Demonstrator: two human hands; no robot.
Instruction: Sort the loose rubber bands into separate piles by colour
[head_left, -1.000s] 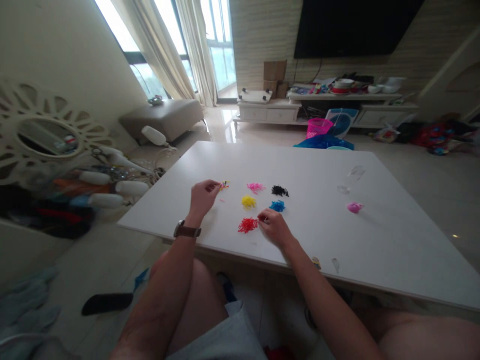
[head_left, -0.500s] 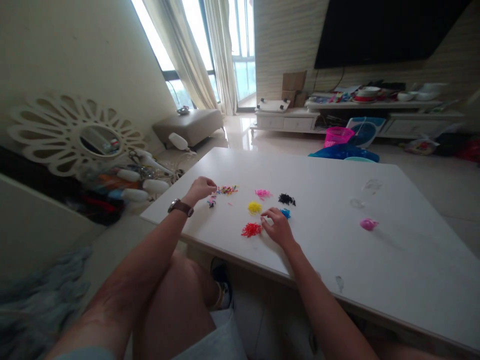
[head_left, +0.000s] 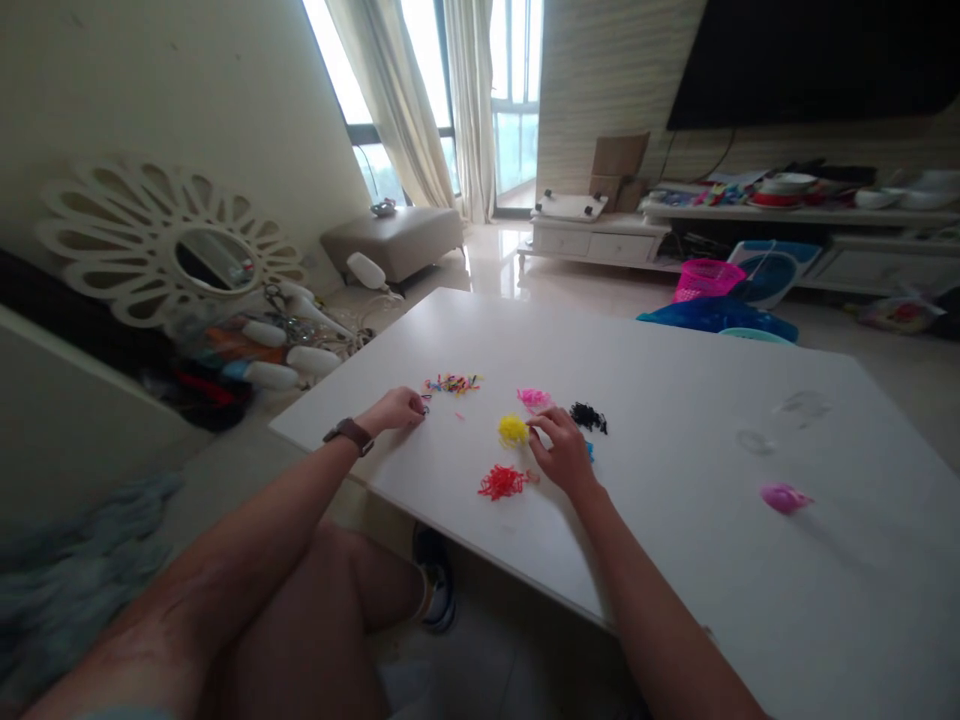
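Small rubber bands lie sorted by colour on the white table (head_left: 675,400). My left hand (head_left: 401,409) has its fingertips closed at a few dark and pink bands, just below the mixed-colour pile (head_left: 453,384); what is pinched is too small to make out. The thumb and forefinger of my right hand (head_left: 561,450) come together at the right edge of the yellow pile (head_left: 512,431). Around that hand are the pink pile (head_left: 533,399), the black pile (head_left: 589,417) and the red pile (head_left: 502,482). Blue bands (head_left: 590,452) are mostly hidden behind it.
A shiny pink object (head_left: 785,498) and clear plastic pieces (head_left: 802,408) lie on the table's right side. One pink band (head_left: 460,416) lies alone between the piles. Beyond the far edge stand a pink basket (head_left: 709,279) and blue plastic (head_left: 720,318).
My left hand has moved down from the mixed pile to the few bands below it. My right hand has shifted from beside the red pile up to the yellow one. The view has turned slightly left.
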